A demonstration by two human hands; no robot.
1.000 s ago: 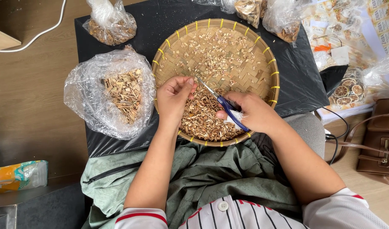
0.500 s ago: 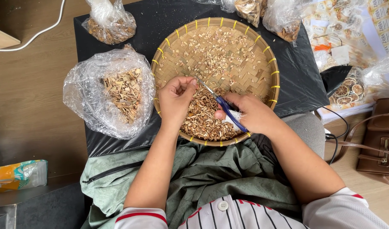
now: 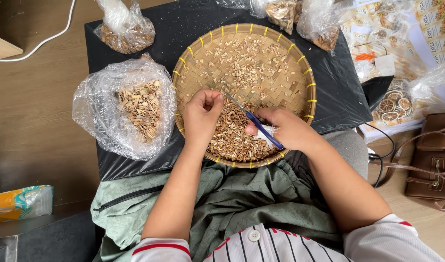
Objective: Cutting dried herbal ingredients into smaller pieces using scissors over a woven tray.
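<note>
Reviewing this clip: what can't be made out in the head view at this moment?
- What the left hand pinches: hidden inside its curled fingers.
- Scissors handle loops: covered by the right hand.
- Whether the blades are cutting anything: too small to tell.
- Basket near rim: partly covered by both wrists.
- Bags at the top edge: cut off by the frame.
- Brown bag: cut off at the right edge.

A person seen from above wears a white short-sleeved jersey with thin dark vertical pinstripes, red-and-white banding at each sleeve cuff and a white button on the front placket. Loose sage-green trousers, creased, with a dark zipper line along one side, cover the lap. Both forearms are bare, with no watch, rings or gloves visible.
</note>
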